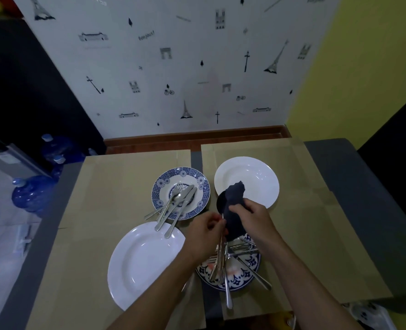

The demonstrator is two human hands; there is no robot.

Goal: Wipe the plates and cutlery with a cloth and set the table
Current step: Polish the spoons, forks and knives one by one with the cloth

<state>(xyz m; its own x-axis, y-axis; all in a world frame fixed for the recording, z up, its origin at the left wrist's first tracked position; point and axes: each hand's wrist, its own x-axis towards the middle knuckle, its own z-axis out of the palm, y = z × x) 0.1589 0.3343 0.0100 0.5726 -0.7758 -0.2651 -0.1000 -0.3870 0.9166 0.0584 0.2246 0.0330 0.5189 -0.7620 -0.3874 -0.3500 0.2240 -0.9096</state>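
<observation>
Dark cloth (235, 196) gripped in right hand (254, 215), cutlery bundle (218, 260) pinched in left hand (204, 232), its tips hidden under cloth

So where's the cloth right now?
Head view, centre: the cloth is in the right hand, above the near patterned plate, beside the left hand holding cutlery.

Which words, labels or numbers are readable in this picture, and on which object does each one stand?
"Bonjour!": slanted script on the white wallpaper, upper left of its middle.
"Bonjour!": probably the same word again on the wallpaper at the top right edge, but it is blurred and partly cut off.
The pale sticker on the grey appliance at the far left is too blurred to read.
No other text shows.
</observation>
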